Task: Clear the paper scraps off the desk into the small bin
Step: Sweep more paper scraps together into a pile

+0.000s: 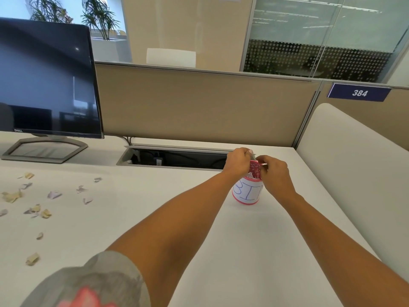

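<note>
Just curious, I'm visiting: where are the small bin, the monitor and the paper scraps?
small bin (246,192): head view, on its white label.
monitor (44,80): head view, middle of the dark screen.
paper scraps (54,194): head view, on one pale scrap at left.

The monitor (44,78) carries the brand mark "DELL" in small light letters at the left end of its lower bezel. A dark blue sign (359,92) on the desk partition (365,116) reads "384" in white italic numerals. The white label on the small bin (245,194) shows hand-drawn blue letters "BI". A third letter is partly covered by the right hand (275,173) and cannot be confirmed.
</note>
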Demonstrator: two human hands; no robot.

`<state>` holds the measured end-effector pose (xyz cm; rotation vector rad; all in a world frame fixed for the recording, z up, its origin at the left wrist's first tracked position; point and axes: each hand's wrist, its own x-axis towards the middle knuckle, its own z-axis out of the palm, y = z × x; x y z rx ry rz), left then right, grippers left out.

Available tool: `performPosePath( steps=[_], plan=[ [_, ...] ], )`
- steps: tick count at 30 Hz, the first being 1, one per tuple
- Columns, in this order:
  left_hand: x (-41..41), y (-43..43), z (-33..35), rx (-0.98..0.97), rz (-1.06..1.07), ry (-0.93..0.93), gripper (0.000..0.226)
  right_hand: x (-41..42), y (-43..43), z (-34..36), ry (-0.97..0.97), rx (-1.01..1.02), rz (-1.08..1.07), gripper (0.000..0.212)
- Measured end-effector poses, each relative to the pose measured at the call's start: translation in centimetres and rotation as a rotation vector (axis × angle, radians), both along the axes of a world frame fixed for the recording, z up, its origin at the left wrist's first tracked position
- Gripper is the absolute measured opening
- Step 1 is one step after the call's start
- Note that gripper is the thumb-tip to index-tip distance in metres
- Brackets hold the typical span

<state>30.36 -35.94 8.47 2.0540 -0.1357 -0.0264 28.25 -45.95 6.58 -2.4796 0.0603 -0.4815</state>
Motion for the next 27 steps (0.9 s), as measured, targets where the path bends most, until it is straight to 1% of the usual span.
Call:
performPosePath(
  steps=[4, 7, 12, 16, 19, 21, 25, 27],
  plan=[
    [-0.1, 1.1, -0.3, 0.038, 0.069, -0.079, 0.036, 0.0, 0.0, -0.2, 0.005, 0.002, -0.005, 0.029],
    [-0.6, 2.4, -0.9, 0.071, 0.093, -0.105, 0.033, -0.4, 0.1, -0.2, 0.002, -0.005, 0.012, 0.028],
    [-3.0, 4.3, -3.0, 0.082, 0.145, -0.057, 0.03, -1.8, 0.9, -0.2, -0.084, -0.07, 0.047, 0.026],
    [-5.4, 6.3, -4.7, 0.05, 0.23, 0.018, 0.029, -3.5, 2.8, -0.7, -0.133, -0.032, 0.048, 0.023],
    [-7.3, 8.9, -5.7, 0.038, 0.279, 0.043, 0.028, -5.0, 5.3, -1.8, -0.173, 0.02, 0.105, 0.02],
    [-8.6, 11.0, -6.2, 0.048, 0.308, 0.038, 0.028, -5.8, 7.4, -2.8, -0.132, 0.032, 0.157, 0.019],
    [-11.0, 16.1, -7.5, 0.093, 0.352, 0.016, 0.026, -7.1, 11.6, -4.7, -0.003, -0.015, 0.269, 0.022],
    [-12.4, 19.2, -8.3, 0.109, 0.38, -0.016, 0.027, -7.9, 13.6, -5.5, 0.023, -0.025, 0.327, 0.021]
  ],
)
